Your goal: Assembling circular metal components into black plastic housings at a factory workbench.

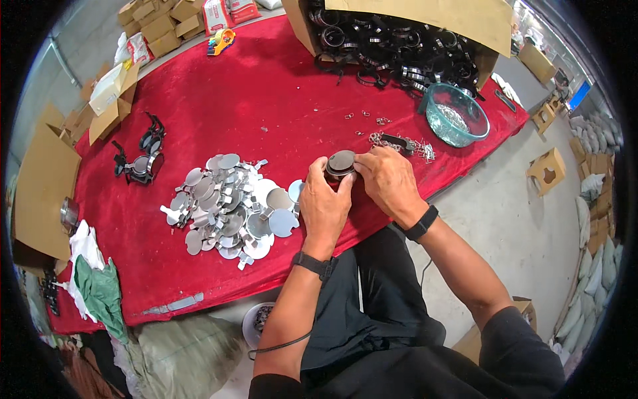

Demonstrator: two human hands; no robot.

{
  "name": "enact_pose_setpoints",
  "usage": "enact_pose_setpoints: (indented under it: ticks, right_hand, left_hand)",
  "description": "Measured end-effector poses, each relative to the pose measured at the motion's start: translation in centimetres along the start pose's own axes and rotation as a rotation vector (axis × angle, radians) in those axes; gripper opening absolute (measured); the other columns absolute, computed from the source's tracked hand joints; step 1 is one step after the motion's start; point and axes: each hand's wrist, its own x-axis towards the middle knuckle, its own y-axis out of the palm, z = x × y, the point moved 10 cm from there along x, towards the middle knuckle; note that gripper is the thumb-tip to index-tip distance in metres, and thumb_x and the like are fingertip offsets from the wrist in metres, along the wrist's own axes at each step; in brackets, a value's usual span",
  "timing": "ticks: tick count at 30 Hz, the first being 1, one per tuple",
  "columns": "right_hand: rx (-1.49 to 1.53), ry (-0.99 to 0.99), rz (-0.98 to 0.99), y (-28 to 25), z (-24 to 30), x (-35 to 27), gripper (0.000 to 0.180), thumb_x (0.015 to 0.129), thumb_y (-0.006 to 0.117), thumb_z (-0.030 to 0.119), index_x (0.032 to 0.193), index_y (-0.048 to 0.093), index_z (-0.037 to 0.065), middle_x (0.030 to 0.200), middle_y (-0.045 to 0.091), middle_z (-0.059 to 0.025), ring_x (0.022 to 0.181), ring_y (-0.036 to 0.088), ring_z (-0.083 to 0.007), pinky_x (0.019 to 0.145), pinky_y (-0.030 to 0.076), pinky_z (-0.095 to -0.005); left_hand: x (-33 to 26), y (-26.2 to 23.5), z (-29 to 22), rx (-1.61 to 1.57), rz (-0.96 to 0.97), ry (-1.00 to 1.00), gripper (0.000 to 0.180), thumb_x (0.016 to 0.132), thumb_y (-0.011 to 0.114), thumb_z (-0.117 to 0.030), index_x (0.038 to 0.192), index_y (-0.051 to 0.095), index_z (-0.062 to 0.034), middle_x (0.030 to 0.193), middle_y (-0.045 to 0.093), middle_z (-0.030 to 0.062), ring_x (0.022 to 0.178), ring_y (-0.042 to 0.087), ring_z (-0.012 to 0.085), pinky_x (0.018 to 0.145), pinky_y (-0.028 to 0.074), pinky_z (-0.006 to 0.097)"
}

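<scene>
Your left hand [325, 206] holds a dark, round, metallic part [341, 161] between thumb and fingers; your right hand [389, 178] bends inward, fingertips at the part's rim, its grip unclear.

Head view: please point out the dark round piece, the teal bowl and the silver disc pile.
Dark round piece [341, 160], head view: its top face.
Teal bowl [436, 126], head view: its side wall.
Silver disc pile [230, 207], head view: its middle.
</scene>
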Motion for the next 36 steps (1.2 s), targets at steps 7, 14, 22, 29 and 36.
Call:
enact_pose_setpoints:
  ticks: [7, 14, 22, 29, 36]
  right_hand:
    - [0.016, -0.029, -0.068, -0.4, 0.8, -0.1, 0.011, 0.092, 0.073, 0.012, 0.097, 0.081, 0.007, 0.087, 0.073, -0.0123, 0.086, 0.071, -0.0340, 0.077, 0.060, -0.0461]
    - [-0.070, -0.072, -0.044, -0.6, 1.2, 0.1, 0.008, 0.089, 0.071, 0.012, 0.090, 0.078, 0.008, 0.086, 0.073, -0.0109, 0.086, 0.071, -0.0320, 0.077, 0.059, -0.0447]
    - [-0.089, -0.109, -0.005, -0.4, 0.8, -0.1, 0.009, 0.088, 0.069, 0.012, 0.084, 0.074, 0.006, 0.086, 0.074, -0.0124, 0.086, 0.071, -0.0326, 0.080, 0.058, -0.0463]
    - [-0.111, -0.077, 0.148, 0.8, 0.1, -0.1, 0.015, 0.096, 0.071, 0.015, 0.094, 0.080, 0.004, 0.089, 0.077, -0.0146, 0.083, 0.073, -0.0349, 0.079, 0.060, -0.0467]
    - [0.265, 0.362, 0.252, 3.6, -6.5, 2.0, 0.046, 0.103, 0.071, 0.039, 0.091, 0.079, -0.005, 0.072, 0.073, -0.0187, 0.061, 0.071, -0.0330, 0.060, 0.055, -0.0472]
  left_hand:
    - [0.1, 0.0, 0.1, -0.025, 0.012, -0.030, 0.049, 0.094, 0.085, -0.016, 0.134, 0.062, 0.0022, 0.121, 0.078, 0.0257, 0.113, 0.077, 0.0394, 0.099, 0.060, 0.048]
    - [0.0, -0.2, -0.4, -0.009, -0.001, 0.016, 0.047, 0.094, 0.083, -0.013, 0.133, 0.063, 0.0020, 0.119, 0.078, 0.0263, 0.111, 0.077, 0.0411, 0.097, 0.060, 0.048]
    - [0.0, -0.5, -1.5, 0.021, 0.013, 0.064, 0.042, 0.094, 0.081, -0.013, 0.132, 0.066, -0.0006, 0.121, 0.076, 0.0247, 0.114, 0.075, 0.0427, 0.100, 0.058, 0.049]
    - [-0.4, 0.0, -1.6, 0.085, 0.003, 0.192, 0.031, 0.097, 0.078, -0.013, 0.125, 0.078, -0.0004, 0.128, 0.075, 0.0273, 0.117, 0.073, 0.0438, 0.104, 0.058, 0.049]
    - [-0.6, 0.1, -1.7, 0.114, 0.028, 0.187, 0.030, 0.101, 0.076, -0.014, 0.127, 0.078, 0.0004, 0.133, 0.073, 0.0278, 0.119, 0.072, 0.0451, 0.105, 0.057, 0.049]
